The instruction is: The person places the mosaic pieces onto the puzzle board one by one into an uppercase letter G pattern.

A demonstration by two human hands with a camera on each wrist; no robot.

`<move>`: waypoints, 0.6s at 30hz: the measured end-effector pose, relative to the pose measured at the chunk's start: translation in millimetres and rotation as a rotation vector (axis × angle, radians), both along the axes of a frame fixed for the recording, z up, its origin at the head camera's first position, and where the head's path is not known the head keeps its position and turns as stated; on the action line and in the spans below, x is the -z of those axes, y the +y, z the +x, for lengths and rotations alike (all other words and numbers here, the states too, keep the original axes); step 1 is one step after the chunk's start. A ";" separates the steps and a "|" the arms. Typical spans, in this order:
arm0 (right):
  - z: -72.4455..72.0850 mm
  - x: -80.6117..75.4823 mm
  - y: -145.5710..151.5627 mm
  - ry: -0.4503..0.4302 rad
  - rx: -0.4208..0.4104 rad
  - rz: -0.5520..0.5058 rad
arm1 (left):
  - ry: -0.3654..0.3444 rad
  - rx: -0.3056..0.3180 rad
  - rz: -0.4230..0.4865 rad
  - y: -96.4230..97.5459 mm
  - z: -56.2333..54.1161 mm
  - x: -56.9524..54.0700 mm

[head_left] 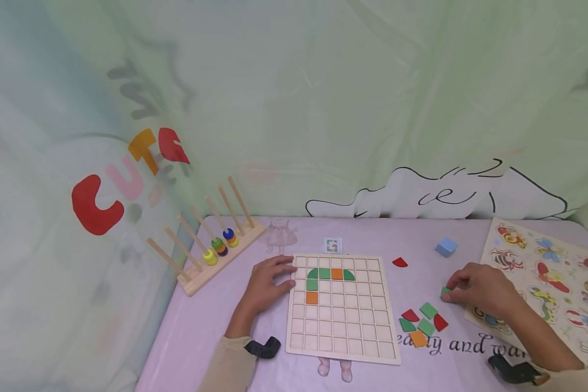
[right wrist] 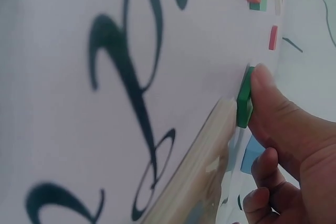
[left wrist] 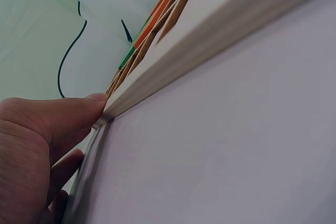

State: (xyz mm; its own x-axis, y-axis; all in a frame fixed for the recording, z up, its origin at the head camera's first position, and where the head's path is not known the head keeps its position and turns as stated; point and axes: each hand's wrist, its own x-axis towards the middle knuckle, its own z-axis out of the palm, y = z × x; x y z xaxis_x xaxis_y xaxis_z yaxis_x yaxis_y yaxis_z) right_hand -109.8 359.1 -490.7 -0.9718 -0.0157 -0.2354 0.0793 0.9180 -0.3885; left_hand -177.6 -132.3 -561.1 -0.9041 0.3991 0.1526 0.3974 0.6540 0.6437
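A wooden grid board [head_left: 345, 332] lies on the table with several green and orange tiles set in its upper left cells. My left hand [head_left: 269, 280] rests at the board's left edge, fingers spread and relaxed. The left wrist view has its thumb [left wrist: 84, 107] touching the edge near a corner. To the right, my right hand [head_left: 485, 288] pinches a green tile [right wrist: 244, 97] between thumb and fingers, close to the border of a picture puzzle board [right wrist: 202, 166]. Between the two boards lie loose tiles: green [head_left: 428, 310], red [head_left: 440, 322] and orange [head_left: 418, 339].
A single red tile [head_left: 400, 262] and a blue block [head_left: 446, 247] lie farther back. Behind the grid board is a small pattern card [head_left: 332, 245]. On the left stands a wooden peg rack [head_left: 196, 282] with coloured rings. Printed cloth hangs along the back.
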 end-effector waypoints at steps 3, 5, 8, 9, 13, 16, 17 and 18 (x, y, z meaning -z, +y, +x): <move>-0.5 0.4 -0.6 -0.003 -0.001 0.001 | 0.003 0.002 -0.001 0.0 0.3 -0.7; -1.4 0.7 -0.7 -0.011 0.002 0.000 | 0.005 0.000 -0.002 0.2 0.6 -1.0; -2.0 -0.8 -1.6 -0.031 0.017 -0.009 | 0.008 -0.003 -0.002 0.8 0.6 -1.4; -2.1 -1.5 -2.0 -0.040 0.023 -0.013 | 0.008 -0.004 -0.005 0.9 0.6 -1.7; -2.2 -3.7 -3.6 -0.060 0.037 -0.016 | 0.018 -0.004 -0.013 1.2 0.7 -2.2; -1.8 -4.7 -4.8 -0.055 0.038 -0.017 | 0.028 -0.001 -0.012 1.2 0.8 -2.0; -1.6 -5.0 -5.2 -0.052 0.038 -0.019 | 0.032 0.000 -0.010 1.2 0.9 -1.9; -1.4 -5.2 -5.6 -0.048 0.036 -0.020 | 0.035 0.002 -0.006 1.3 0.9 -1.8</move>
